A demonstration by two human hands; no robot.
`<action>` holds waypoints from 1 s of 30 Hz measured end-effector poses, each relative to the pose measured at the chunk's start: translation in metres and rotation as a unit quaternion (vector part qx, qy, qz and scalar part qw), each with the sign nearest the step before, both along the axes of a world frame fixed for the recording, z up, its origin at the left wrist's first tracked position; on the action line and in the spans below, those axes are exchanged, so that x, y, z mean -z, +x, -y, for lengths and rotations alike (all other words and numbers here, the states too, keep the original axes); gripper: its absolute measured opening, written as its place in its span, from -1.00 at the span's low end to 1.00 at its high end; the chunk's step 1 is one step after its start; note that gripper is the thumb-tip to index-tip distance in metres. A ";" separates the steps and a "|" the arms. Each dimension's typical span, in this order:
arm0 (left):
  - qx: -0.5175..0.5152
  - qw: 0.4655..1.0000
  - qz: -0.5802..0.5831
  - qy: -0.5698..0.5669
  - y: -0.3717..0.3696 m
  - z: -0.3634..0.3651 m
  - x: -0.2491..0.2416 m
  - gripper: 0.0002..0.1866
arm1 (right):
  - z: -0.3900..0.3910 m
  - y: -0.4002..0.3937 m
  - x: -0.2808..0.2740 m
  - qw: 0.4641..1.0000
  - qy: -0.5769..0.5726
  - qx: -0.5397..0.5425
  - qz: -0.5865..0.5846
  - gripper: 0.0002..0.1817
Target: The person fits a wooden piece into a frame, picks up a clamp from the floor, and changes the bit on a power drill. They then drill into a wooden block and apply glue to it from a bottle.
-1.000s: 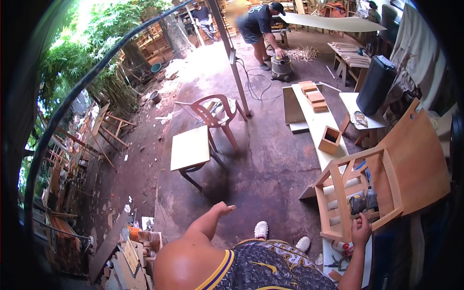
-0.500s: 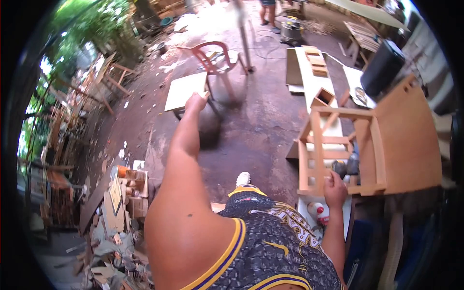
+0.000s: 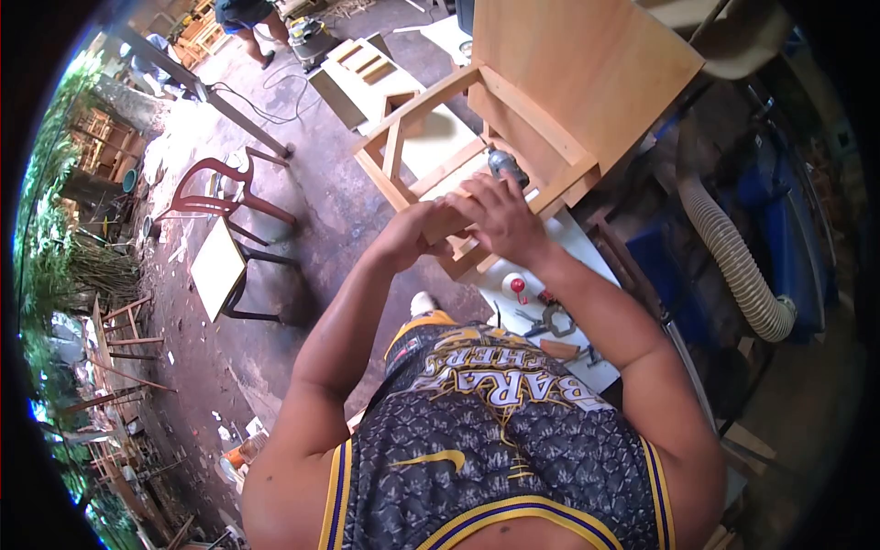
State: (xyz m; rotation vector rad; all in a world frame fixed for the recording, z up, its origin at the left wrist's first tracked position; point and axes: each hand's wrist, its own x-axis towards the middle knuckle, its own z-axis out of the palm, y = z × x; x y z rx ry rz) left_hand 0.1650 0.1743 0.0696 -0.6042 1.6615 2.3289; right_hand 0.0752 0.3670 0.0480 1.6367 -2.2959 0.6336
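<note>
A wooden chair-like frame (image 3: 394, 188) with a large plywood panel (image 3: 587, 73) lies tilted on a low bench in front of me. My left hand (image 3: 414, 236) is closed around the near part of the frame, its fingers partly hidden. Close beside it, my right hand (image 3: 502, 218) has its fingers curled over the same near part, which both hands largely cover. Just beyond my right hand, inside the frame, is a grey power drill (image 3: 506, 165), partly hidden by the fingers and wood.
A white surface (image 3: 587, 240) near my body holds a red-topped item (image 3: 518, 286) and a clamp-like tool (image 3: 556, 321). Left stand a white-topped small table (image 3: 218, 268) and a red plastic chair (image 3: 206, 188). A ribbed hose (image 3: 733, 257) hangs right. Another person's legs (image 3: 261, 41) show far back.
My left hand has left the white-topped table and come to the wooden frame near my right hand. The view has swung right, bringing the frame to the middle.
</note>
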 end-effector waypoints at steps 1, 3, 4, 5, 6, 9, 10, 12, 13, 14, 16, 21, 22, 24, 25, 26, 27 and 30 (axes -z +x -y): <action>0.064 0.995 0.024 0.078 -0.004 0.001 -0.002 -0.66 | 0.001 -0.006 0.004 0.999 0.022 0.001 0.025 -0.23; 0.013 0.998 0.049 0.028 -0.009 0.015 0.004 -0.65 | 0.005 -0.012 0.009 0.994 0.042 0.021 0.102 -0.27; -0.035 0.997 0.065 -0.025 -0.011 0.023 0.007 -0.64 | 0.007 -0.015 0.011 0.983 0.060 0.040 0.171 -0.30; -0.029 0.997 0.070 -0.024 -0.010 0.034 0.015 -0.64 | 0.010 -0.019 0.013 0.981 0.061 0.046 0.176 -0.30; -0.065 0.988 0.003 -0.138 -0.009 0.049 0.027 -0.67 | 0.014 -0.023 0.015 0.953 0.080 0.034 0.290 -0.32; -0.115 0.964 -0.068 -0.231 0.003 0.087 0.060 -0.72 | 0.031 -0.039 0.026 0.902 0.123 0.011 0.413 -0.33; -0.134 0.972 -0.041 -0.190 0.012 0.096 0.082 -0.72 | 0.039 -0.047 0.033 0.861 0.173 -0.003 0.477 -0.37; -0.160 0.983 -0.001 -0.090 0.027 0.098 0.096 -0.69 | 0.054 -0.060 0.043 0.755 0.253 -0.047 0.603 -0.51; -0.168 0.985 0.011 -0.031 0.030 0.087 0.097 -0.68 | 0.058 -0.061 0.038 0.752 0.250 -0.041 0.608 -0.51; -0.163 0.985 0.023 0.049 0.033 0.083 0.108 -0.69 | 0.059 -0.063 0.031 0.716 0.288 -0.042 0.634 -0.54; -0.156 0.977 0.022 0.141 0.030 0.069 0.116 -0.70 | 0.060 -0.066 0.033 0.661 0.317 -0.055 0.678 -0.53; -0.157 0.957 0.028 0.243 0.016 0.034 0.107 -0.81 | 0.061 -0.067 0.037 0.618 0.325 -0.040 0.715 -0.52; -0.177 0.958 0.031 0.225 0.015 0.031 0.106 -0.80 | 0.062 -0.066 0.036 0.627 0.326 -0.038 0.707 -0.52; -0.199 0.958 0.032 0.206 0.012 0.027 0.109 -0.80 | 0.062 -0.069 0.038 0.636 0.330 -0.037 0.696 -0.52; -0.210 0.955 0.018 0.210 0.013 0.026 0.114 -0.80 | 0.061 -0.070 0.044 0.632 0.327 -0.054 0.701 -0.52; -0.222 0.951 0.003 0.213 0.014 0.024 0.119 -0.80 | 0.060 -0.073 0.049 0.626 0.324 -0.072 0.705 -0.53; -0.225 0.951 0.006 0.212 0.015 0.024 0.121 -0.80 | 0.060 -0.074 0.053 0.624 0.326 -0.074 0.707 -0.53; -0.253 0.955 0.003 0.154 0.011 0.014 0.121 -0.70 | 0.058 -0.078 0.055 0.645 0.347 -0.095 0.675 -0.54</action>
